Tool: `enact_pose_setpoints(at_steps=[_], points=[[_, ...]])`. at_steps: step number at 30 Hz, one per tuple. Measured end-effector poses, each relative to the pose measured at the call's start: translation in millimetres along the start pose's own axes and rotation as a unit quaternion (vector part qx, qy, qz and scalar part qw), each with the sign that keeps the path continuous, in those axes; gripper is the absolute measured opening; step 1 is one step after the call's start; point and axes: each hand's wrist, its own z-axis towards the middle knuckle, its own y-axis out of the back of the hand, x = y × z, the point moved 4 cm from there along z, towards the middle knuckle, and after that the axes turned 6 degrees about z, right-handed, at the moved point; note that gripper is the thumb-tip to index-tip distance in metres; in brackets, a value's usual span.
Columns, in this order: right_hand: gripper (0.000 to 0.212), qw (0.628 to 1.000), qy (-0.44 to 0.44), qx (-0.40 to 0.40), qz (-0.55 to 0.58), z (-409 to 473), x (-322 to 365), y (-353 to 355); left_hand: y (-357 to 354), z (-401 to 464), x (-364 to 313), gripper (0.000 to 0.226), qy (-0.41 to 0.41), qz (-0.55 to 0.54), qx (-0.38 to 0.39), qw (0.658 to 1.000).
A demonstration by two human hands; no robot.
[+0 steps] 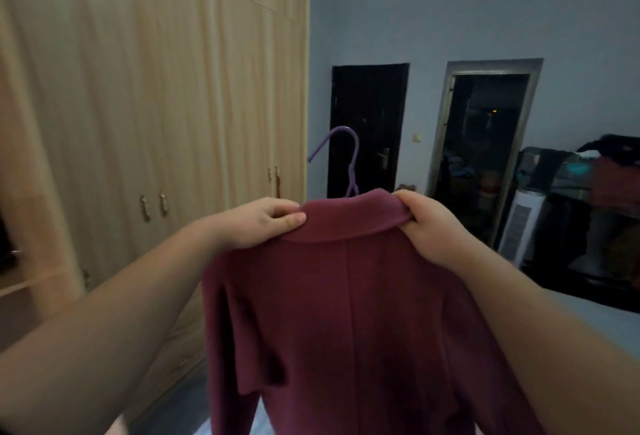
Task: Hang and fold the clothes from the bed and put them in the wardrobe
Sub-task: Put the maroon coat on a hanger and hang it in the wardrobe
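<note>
Nothing here can be read: no lettering, label, brand mark or number shows on anything in the room.
</note>
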Motion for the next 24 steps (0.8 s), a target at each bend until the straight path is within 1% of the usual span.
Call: enact_pose_setpoints(at_steps=[2,4,5,7,9,10,11,13,14,17,18,21,24], points=[[0.028,1.000,0.003,-0.002,0.001,6,13,-20,9,-17,12,0.028,-0.006,0.051,-0.038,0.998],[0.031,1.000,0.017,-0.002,0.007,15,31,-37,29,-37,18,0.015,-0.013,0.130,-0.134,0.982],[0.030,1.000,0.024,0.004,0.009,21,42,-44,42,-51,20,0.013,-0.005,0.177,-0.193,0.965],[0.033,0.999,0.031,0.034,0.000,33,66,-58,70,-85,28,0.017,0.035,0.255,-0.285,0.923],[0.047,0.995,0.031,0.090,0.028,48,96,-71,102,-122,46,0.019,0.065,0.293,-0.341,0.891],[0.054,0.992,0.033,0.108,0.063,56,116,-78,118,-143,56,0.020,0.076,0.300,-0.356,0.882],[0.057,0.988,0.034,0.113,0.102,66,137,-86,133,-164,67,0.021,0.087,0.301,-0.365,0.877],[0.046,0.984,0.053,0.103,0.138,88,184,-114,164,-211,89,0.024,0.112,0.292,-0.382,0.870],[0.046,0.985,0.070,0.105,0.117,99,212,-134,180,-236,99,0.024,0.123,0.285,-0.395,0.864],[0.055,0.983,0.119,0.136,-0.010,122,300,-217,226,-316,125,0.023,0.165,0.274,-0.439,0.840],[0.054,0.982,0.129,0.137,-0.017,129,327,-247,241,-343,135,0.022,0.185,0.276,-0.449,0.829],[0.038,0.972,0.171,0.152,0.056,148,409,-328,281,-420,168,0.023,0.238,0.296,-0.468,0.798],[0.027,0.949,0.227,0.187,0.110,157,481,-383,311,-480,195,0.024,0.274,0.327,-0.446,0.787]])
